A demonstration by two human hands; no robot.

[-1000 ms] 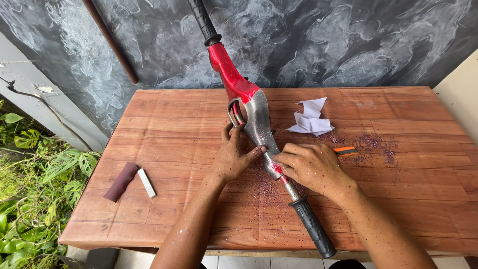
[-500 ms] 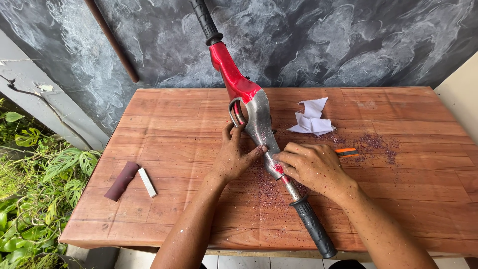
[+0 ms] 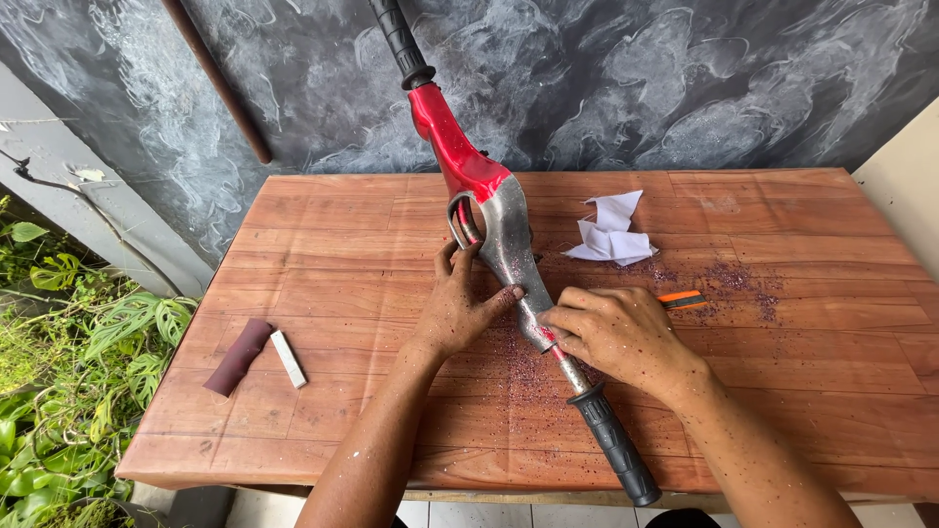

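A wooden table [image 3: 323,210] of reddish-brown planks is set against a dark grey wall [image 3: 685,68] that is marked with pale swirls. Near the left edge of the table a dark maroon strip [image 3: 238,356] is laid, and a small white stick [image 3: 288,358] is placed just beside it. Some crumpled white paper [image 3: 613,231] is seen in the far part of the table. Fine reddish dust [image 3: 729,284] is scattered on the planks near the paper. A thin brown rod [image 3: 217,80] is leaned on the wall. Green plants [image 3: 59,391] are seen at the left, below the table.
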